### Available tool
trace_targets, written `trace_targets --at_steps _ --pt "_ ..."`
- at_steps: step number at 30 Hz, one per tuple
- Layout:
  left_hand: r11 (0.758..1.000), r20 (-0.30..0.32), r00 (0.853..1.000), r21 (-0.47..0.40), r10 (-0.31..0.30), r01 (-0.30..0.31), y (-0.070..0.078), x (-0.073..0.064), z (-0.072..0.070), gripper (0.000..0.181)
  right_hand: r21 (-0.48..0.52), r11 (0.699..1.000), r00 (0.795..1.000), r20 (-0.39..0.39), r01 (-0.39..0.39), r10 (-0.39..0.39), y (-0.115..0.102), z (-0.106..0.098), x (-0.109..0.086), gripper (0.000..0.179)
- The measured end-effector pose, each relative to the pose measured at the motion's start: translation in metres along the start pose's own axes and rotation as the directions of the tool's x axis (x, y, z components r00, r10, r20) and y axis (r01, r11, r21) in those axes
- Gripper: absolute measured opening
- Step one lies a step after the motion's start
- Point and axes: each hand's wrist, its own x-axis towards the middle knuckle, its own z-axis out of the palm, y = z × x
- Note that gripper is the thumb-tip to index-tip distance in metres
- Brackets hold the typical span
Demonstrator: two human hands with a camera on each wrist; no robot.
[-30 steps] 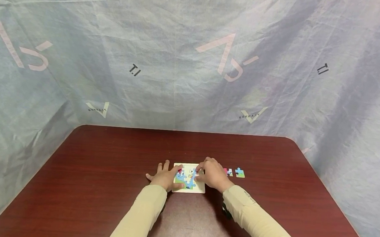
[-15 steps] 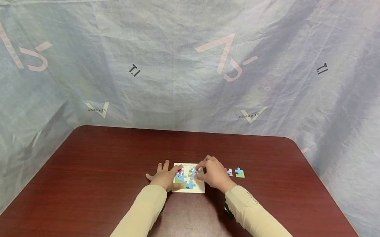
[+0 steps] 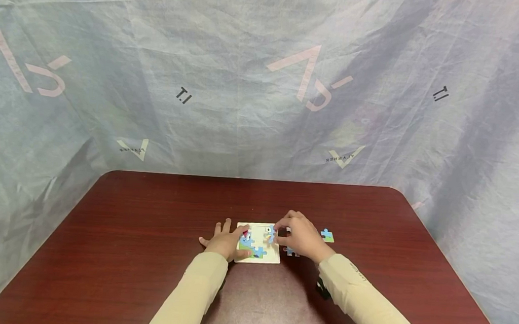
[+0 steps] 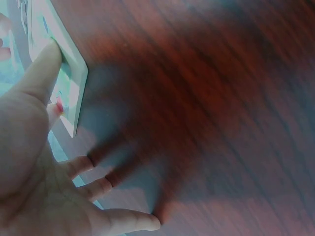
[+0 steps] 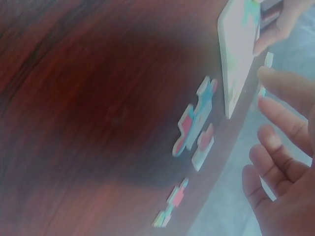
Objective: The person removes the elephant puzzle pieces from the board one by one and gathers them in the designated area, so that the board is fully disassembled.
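A small cream puzzle board (image 3: 272, 257) lies on the table with blue, green and red pieces fitted along its left and lower parts. My left hand (image 3: 223, 244) rests over its left edge, fingers spread, with the thumb and index finger on the board; in the left wrist view this hand (image 4: 29, 147) shows its other fingertips on the table. At the board's upper right, my right hand (image 3: 301, 235) pinches a blue and white jigsaw piece (image 3: 271, 232) between thumb and index finger. Part of that jigsaw piece (image 5: 268, 59) shows beyond the fingers in the right wrist view.
Loose jigsaw pieces lie right of the board: one blue and pink piece (image 5: 194, 123), a smaller one (image 5: 203, 147) and another (image 5: 170, 204) farther off. A blue and green piece (image 3: 327, 235) sits at the far right. Grey cloth (image 3: 245, 105) hangs behind the reddish-brown table (image 3: 154, 215).
My right hand has moved right with the pinched jigsaw piece, from the middle of the board to its upper right. A loose piece has come into view below that hand. My left hand has stayed still.
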Motion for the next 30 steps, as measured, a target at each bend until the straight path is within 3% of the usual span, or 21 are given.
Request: trace_targets --at_steps 16,24,30 --pt "1.0 0.0 1.0 -0.004 0.009 -0.009 0.002 -0.004 -0.003 0.072 -0.068 0.997 0.999 0.007 0.032 -0.032 0.018 -0.016 -0.014 0.019" --pt "1.0 -0.01 1.0 0.0 0.012 -0.012 -0.003 0.003 0.003 0.072 -0.121 0.992 0.999 -0.011 0.032 -0.033 0.025 -0.024 -0.019 0.019" --pt "1.0 -0.007 1.0 -0.003 0.019 -0.019 0.001 -0.003 -0.001 0.072 -0.119 0.993 1.0 -0.004 0.024 -0.024 0.03 -0.03 -0.024 0.02"
